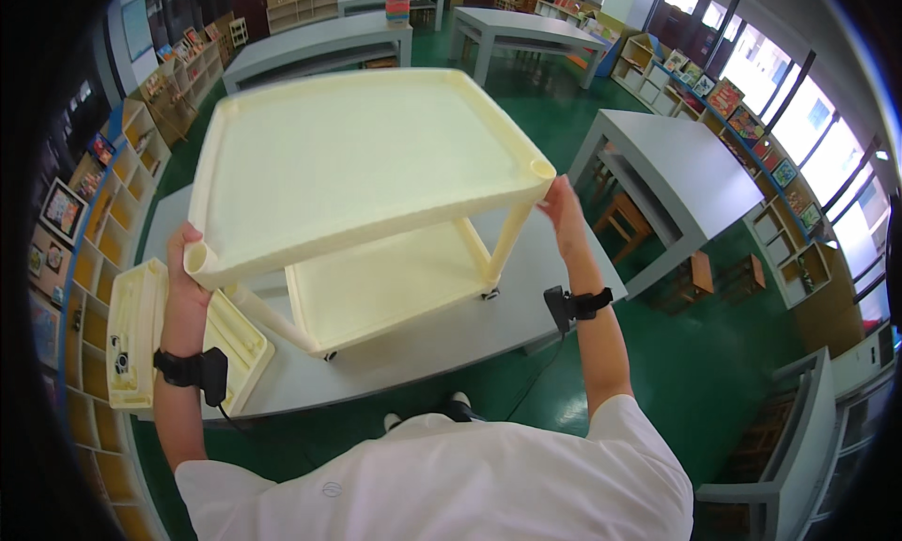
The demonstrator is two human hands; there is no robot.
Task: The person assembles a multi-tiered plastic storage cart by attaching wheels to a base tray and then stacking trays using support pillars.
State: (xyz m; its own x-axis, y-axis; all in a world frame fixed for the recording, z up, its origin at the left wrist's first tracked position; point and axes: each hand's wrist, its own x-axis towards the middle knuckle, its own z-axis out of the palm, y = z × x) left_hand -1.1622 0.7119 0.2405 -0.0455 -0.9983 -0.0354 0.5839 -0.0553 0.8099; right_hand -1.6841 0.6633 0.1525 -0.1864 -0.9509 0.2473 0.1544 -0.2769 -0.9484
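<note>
A cream plastic trolley (357, 156) stands in front of me on a grey table, its upper tray level with my hands. Corner posts join that tray to a lower tray (395, 282), and small black casters (490, 294) show beneath it. My left hand (185, 268) grips the near left corner of the upper tray beside a round hollow socket (199, 257); some fingers are hidden below the rim. At the near right corner, my right hand (562, 212) is closed against the rim and post top, slightly blurred.
Left of the trolley, more cream plastic trays (136, 334) lie on the grey table (423, 353), one holding small black parts. Another grey table (686, 165) with wooden stools (691, 278) stands to the right. Further tables (319, 47) are at the back; shelves (94, 250) line the walls.
</note>
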